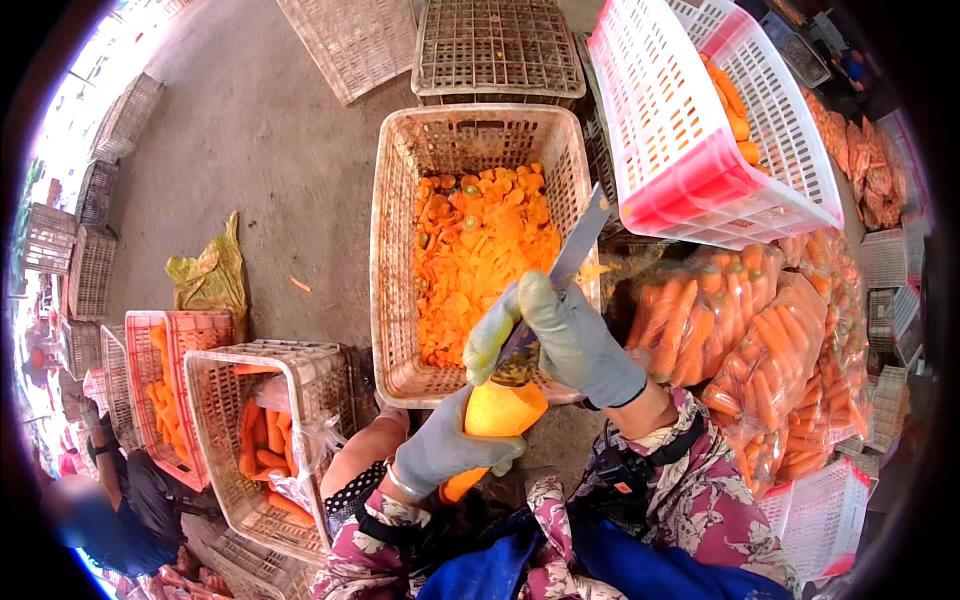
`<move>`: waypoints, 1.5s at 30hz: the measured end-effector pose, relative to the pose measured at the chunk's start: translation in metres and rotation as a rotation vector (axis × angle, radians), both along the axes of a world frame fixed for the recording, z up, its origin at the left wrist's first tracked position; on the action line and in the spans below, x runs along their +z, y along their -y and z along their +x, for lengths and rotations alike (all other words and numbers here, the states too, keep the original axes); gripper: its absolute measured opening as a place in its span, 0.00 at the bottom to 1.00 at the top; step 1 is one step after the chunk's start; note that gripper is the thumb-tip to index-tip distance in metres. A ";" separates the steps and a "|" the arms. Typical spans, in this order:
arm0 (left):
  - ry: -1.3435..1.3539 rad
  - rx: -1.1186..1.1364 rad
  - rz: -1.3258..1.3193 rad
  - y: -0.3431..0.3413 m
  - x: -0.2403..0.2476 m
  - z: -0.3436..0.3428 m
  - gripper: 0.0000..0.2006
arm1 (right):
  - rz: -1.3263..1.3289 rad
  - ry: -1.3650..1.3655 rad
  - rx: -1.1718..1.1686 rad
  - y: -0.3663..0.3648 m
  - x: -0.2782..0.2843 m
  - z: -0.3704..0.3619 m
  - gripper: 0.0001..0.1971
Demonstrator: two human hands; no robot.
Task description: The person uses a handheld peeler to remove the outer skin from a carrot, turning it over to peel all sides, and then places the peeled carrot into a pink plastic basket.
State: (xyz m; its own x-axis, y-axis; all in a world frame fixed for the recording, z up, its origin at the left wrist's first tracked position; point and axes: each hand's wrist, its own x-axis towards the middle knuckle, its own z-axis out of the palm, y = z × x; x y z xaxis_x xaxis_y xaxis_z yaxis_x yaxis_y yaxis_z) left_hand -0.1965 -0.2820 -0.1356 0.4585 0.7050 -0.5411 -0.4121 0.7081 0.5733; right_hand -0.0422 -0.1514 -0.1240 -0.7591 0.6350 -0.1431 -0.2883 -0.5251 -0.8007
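Observation:
My right hand (565, 335), in a grey glove stained yellow-green, is closed round a knife (582, 236). Its broad blade points up and away to the right, over the crate's right rim. Below it my left hand (440, 440), gloved too, wraps round a thick orange vegetable (503, 409) with a narrower end showing under the palm. A dark mottled part lies between the two hands; whether it belongs to the knife or the vegetable, I cannot tell. Just beyond my hands stands a dirty plastic crate (390, 250) holding orange peelings and round slices (490, 250).
Carrots lie in a crate (240, 358) and a pink crate (150, 325) at left. Bagged carrots (765, 340) pile up at right, below a tilted white-and-pink crate (660, 130). A crumpled yellowish sack (212, 275) is on the floor. Another person (125, 510) sits at lower left.

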 end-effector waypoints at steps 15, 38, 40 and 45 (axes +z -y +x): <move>-0.341 -0.037 0.307 0.004 -0.004 0.001 0.29 | -0.181 0.201 -0.013 0.011 -0.003 -0.020 0.28; -1.027 0.443 0.591 0.008 -0.018 0.009 0.35 | -0.613 -0.175 -0.428 -0.003 -0.032 -0.020 0.26; -0.812 0.454 0.491 0.001 -0.010 0.012 0.32 | -0.542 -0.245 -0.332 -0.004 -0.022 -0.022 0.29; -0.405 0.489 0.283 0.001 -0.023 0.008 0.32 | -0.279 -0.125 -0.313 0.006 -0.002 -0.025 0.32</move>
State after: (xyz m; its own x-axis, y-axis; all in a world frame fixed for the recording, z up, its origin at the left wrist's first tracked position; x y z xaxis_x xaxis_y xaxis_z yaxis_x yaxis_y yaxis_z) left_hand -0.1885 -0.2831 -0.1588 -0.1469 0.9184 -0.3673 -0.3602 0.2961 0.8846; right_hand -0.0673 -0.1578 -0.1259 -0.5585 0.7873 -0.2614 -0.5536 -0.5884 -0.5893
